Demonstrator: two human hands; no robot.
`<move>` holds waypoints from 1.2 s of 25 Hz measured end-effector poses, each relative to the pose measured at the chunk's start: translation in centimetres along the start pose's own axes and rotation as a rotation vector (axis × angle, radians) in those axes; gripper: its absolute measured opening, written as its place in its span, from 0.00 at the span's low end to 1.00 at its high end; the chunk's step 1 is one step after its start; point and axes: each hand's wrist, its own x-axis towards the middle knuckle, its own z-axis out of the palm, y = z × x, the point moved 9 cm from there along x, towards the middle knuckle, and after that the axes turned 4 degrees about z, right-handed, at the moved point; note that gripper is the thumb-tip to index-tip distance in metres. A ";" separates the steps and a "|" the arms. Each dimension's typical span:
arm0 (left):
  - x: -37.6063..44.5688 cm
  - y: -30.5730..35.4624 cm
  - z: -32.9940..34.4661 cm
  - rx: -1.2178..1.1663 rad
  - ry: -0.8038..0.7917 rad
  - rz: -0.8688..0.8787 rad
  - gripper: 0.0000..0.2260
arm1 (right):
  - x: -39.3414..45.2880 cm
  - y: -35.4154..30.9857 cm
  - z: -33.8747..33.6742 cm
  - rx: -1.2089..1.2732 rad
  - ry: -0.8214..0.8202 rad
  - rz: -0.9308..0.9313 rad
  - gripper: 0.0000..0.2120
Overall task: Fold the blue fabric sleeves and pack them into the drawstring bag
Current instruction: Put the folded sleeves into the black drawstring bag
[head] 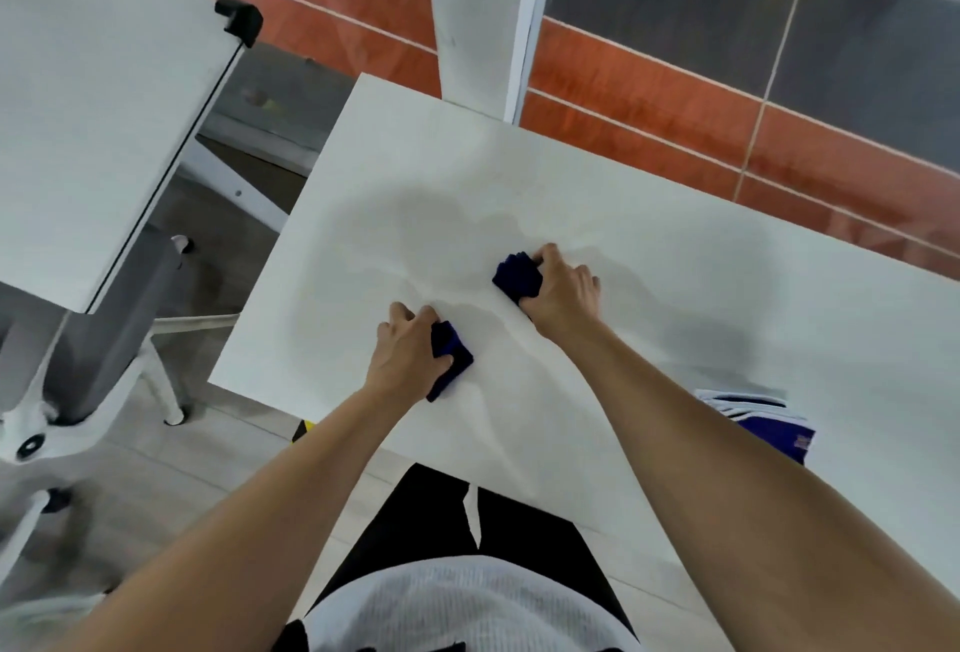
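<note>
On the far left we see a 2nd white desk (78, 131) w/ a black corner clamp (240, 19), and a grey chair (111, 324) below it, both well left of our hands.

Our left hand (402, 355) sits on the main white desk (519, 173), grip clamped on a bunched dark blue sleeve (451, 355): fingers curled over it, thumb side pressing in. The fabric pokes out just right of the knuckles and lies on the desk surface.

Up and to the right of that, apart from it, our right hand (563, 290) has its grip closed round a 2nd blue sleeve (517, 277). This wad sticks out to the left of the fingers, also down on the desk. The two bundles are near each other, not touching.

Right of and nearer than the right forearm, at the desk's near edge, we see a purple-and-white striped fabric item (769, 420), partly hidden by the arm; can't tell if it's the drawstring bag.

Beyond the desk: orange and grey floor tiles (649, 95) and a white post (524, 17).
</note>
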 end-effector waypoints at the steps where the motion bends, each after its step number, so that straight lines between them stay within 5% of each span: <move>1: 0.0 0.4 0.0 -0.024 -0.008 0.011 0.20 | -0.7 0.6 -0.3 0.035 0.020 0.009 0.21; 10: -2.9 11.4 -0.4 -0.252 -0.036 0.278 0.16 | -11.1 9.8 -8.1 0.510 0.329 0.134 0.15; 16: -7.5 22.4 2.5 -0.216 -0.049 0.501 0.19 | -18.7 20.5 -11.6 0.665 0.461 0.311 0.21; 30: -26.7 45.9 24.9 -0.109 -0.157 0.769 0.13 | -39.4 51.5 -17.0 0.760 0.651 0.480 0.16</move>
